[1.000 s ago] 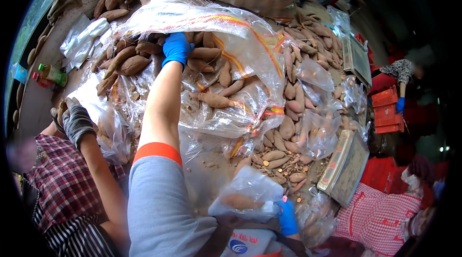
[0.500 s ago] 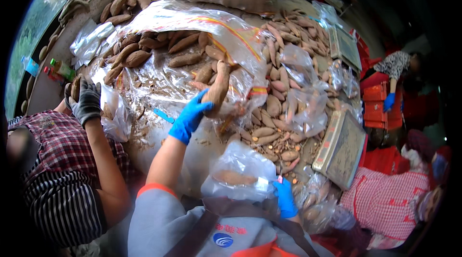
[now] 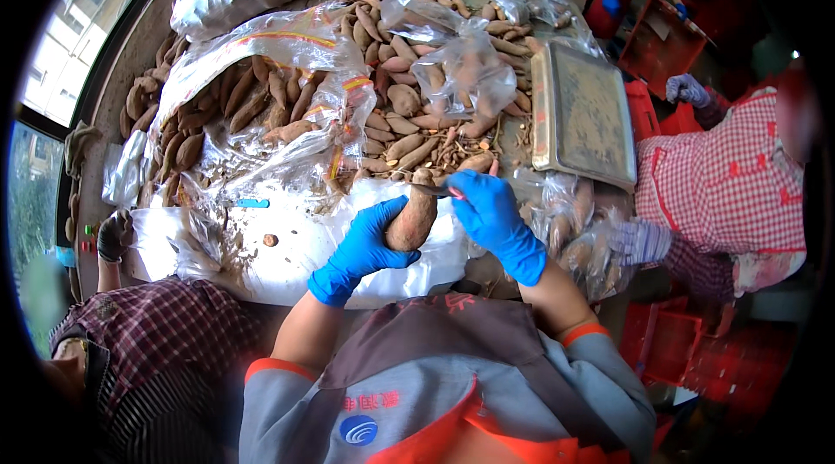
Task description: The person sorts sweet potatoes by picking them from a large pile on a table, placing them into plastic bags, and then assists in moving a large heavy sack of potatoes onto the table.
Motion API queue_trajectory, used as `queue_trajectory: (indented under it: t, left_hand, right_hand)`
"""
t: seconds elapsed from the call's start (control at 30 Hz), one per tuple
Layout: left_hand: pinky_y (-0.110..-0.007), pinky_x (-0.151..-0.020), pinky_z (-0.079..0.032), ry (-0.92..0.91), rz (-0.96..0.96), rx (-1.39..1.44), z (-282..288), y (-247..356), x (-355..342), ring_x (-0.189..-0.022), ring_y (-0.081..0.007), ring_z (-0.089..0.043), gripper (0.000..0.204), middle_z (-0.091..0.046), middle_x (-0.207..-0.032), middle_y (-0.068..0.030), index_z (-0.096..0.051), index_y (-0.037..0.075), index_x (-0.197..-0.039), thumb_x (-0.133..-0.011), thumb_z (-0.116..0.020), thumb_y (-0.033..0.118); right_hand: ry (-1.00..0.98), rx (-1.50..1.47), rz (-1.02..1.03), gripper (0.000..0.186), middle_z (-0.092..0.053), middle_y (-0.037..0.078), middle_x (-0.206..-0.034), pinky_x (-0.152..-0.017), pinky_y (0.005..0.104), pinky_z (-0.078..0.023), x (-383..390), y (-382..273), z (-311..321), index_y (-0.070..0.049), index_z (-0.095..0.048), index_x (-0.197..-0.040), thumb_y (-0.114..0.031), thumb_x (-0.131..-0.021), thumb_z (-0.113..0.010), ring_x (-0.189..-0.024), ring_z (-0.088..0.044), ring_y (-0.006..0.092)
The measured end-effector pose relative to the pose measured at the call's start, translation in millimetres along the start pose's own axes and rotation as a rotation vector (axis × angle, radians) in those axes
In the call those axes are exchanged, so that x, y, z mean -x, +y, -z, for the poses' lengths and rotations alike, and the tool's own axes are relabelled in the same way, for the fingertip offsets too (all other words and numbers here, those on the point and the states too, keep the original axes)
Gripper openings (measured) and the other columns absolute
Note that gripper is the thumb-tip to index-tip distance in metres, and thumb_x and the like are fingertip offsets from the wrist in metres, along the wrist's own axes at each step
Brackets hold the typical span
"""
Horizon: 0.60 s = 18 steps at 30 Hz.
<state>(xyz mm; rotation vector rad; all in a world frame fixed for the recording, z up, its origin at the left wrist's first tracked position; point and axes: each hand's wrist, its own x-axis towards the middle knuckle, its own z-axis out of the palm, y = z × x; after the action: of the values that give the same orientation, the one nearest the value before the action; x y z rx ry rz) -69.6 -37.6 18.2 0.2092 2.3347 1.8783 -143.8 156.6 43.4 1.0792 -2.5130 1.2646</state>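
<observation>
A thick brown sweet potato (image 3: pixel 412 227) stands nearly upright in my blue-gloved left hand (image 3: pixel 361 248), with fingers and thumb wrapped round its lower part. My right hand (image 3: pixel 494 222), also in a blue glove, is closed on a small knife (image 3: pixel 430 191) with a bit of pink showing at its grip. The dark blade lies against the narrow top end of the sweet potato. Both hands are above a clear plastic bag (image 3: pixel 439 257) at the near edge of the table. Beyond them are small cut pieces and a heap of sweet potatoes (image 3: pixel 404 100).
A large open bag (image 3: pixel 306 40) of sweet potatoes lies at left, with a blue strip-like tool (image 3: pixel 252 203) before it. A dirt-covered scale (image 3: pixel 584 112) stands right. Filled bags (image 3: pixel 470 73) rest on the heap. Co-workers stand left and right; a striped-gloved hand (image 3: pixel 642 242) is near my right arm.
The view has swung to the right. My left hand has brought the sweet potato nearer, and my right hand has come up from the bag, laying the knife against its top end.
</observation>
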Motion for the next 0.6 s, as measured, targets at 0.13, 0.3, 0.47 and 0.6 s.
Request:
queue_trajectory:
  t: [0.13,0.3,0.47,0.6]
  left_hand:
    - [-0.030,-0.076,-0.045,-0.084,0.006,-0.046,-4,4,3,-0.083,-0.0151,-0.056,0.059,-0.060,-0.091,-0.0112,-0.054,0.000,-0.104,-0.051,-0.075,0.015]
    - [-0.028,-0.076,-0.044,-0.291,0.039,-0.050,10,9,3,-0.082,-0.0121,-0.054,0.058,-0.060,-0.089,-0.0082,-0.054,0.000,-0.106,-0.054,-0.074,0.015]
    - [-0.029,-0.077,-0.044,-0.339,0.106,0.046,6,7,9,-0.081,-0.0144,-0.056,0.049,-0.061,-0.088,-0.0055,-0.059,0.002,-0.096,-0.052,-0.073,0.017]
    - [-0.032,-0.079,-0.042,-0.340,-0.170,0.022,14,47,10,-0.087,-0.0222,-0.056,0.050,-0.060,-0.092,-0.0083,-0.059,0.005,-0.093,-0.049,-0.077,0.021]
  right_hand:
    - [-0.065,0.061,0.030,0.010,-0.055,0.014,-0.068,-0.051,0.0413,-0.042,5,0,2,-0.006,-0.051,-0.077,-0.014,-0.073,-0.055,-0.061,-0.055,0.0338]
    - [-0.211,0.074,-0.016,0.010,-0.055,0.016,-0.065,-0.054,0.0399,-0.042,8,15,-4,-0.005,-0.054,-0.080,-0.013,-0.074,-0.055,-0.063,-0.055,0.0352]
    - [-0.427,0.344,-0.139,0.016,-0.059,0.014,-0.066,-0.073,0.0432,-0.038,22,67,-31,-0.005,-0.056,-0.078,-0.019,-0.081,-0.048,-0.065,-0.059,0.0302]
    - [-0.308,-0.151,-0.314,0.031,-0.062,0.011,-0.069,-0.101,0.0463,-0.017,69,126,-40,-0.003,-0.061,-0.074,-0.022,-0.086,-0.040,-0.069,-0.060,0.0256]
